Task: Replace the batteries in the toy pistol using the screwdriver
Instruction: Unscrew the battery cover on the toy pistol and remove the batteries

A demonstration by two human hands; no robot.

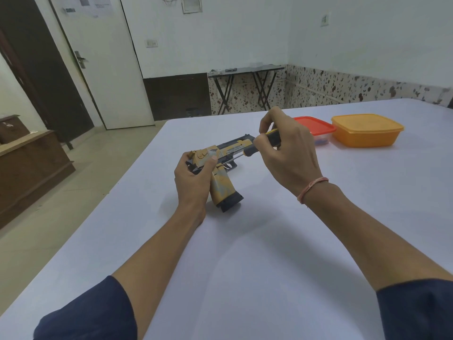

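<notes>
Yellow toy pistol (224,190) | left hand (191,179) grips | right hand (289,153) holds screwdriver (250,151) | lettering unreadable

A person's left hand (193,177) is gripping the rear of a yellow-and-black toy pistol (221,185), holding it over a white-covered table (245,253) with the barrel pointing away and the grip slanting down toward the cloth; the right hand (289,153), wearing a pink thread (312,187) at the wrist, is curling around the dark handle of a screwdriver (251,151), whose thin shaft is reaching left to the pistol's side just above the grip. Beyond the right hand, a red-lidded container (316,126) and an orange container (366,130) are sitting just beside each other on the table; dark blue sleeves (93,315) are covering both upper forearms.
</notes>
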